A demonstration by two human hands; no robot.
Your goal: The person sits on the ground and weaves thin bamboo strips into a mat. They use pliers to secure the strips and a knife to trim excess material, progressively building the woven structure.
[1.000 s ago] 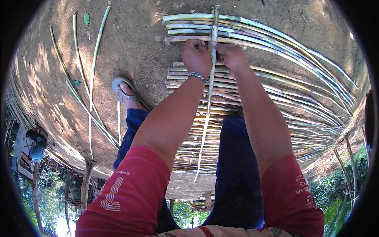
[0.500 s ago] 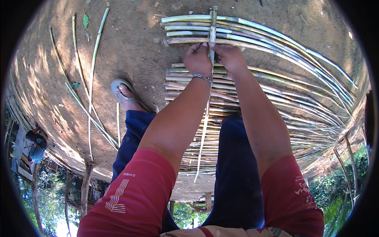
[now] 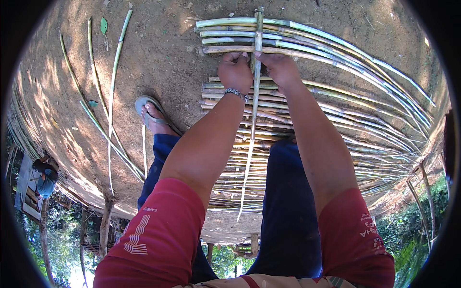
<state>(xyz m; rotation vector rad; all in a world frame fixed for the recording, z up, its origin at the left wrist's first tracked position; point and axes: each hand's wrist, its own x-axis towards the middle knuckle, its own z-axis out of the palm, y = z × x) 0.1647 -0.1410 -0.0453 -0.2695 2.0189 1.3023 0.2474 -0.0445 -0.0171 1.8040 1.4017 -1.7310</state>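
Note:
A long crosspiece stick (image 3: 254,108) lies across a row of slender cut poles, running up between my hands. My left hand (image 3: 236,73) is closed just left of it, fingertips below the lowest pole (image 3: 223,49) of the upper group. My right hand (image 3: 280,70) is closed on the stick's other side, its thumb close to where stick and pole cross. Whatever the fingers pinch is too small or hidden to make out. Above that pole, several pale green poles (image 3: 221,22) pass beneath the stick.
Many more poles (image 3: 336,120) lie side by side below my hands and between my legs, drawing together at the right. Several loose sticks (image 3: 115,72) rest on bare earth (image 3: 177,91) at left, near my sandalled foot (image 3: 152,115). Another person (image 3: 45,177) is at far left.
My left hand has shifted slightly left, away from the crosspiece stick, uncovering more of it. My right hand has hardly moved, and the poles lie as before.

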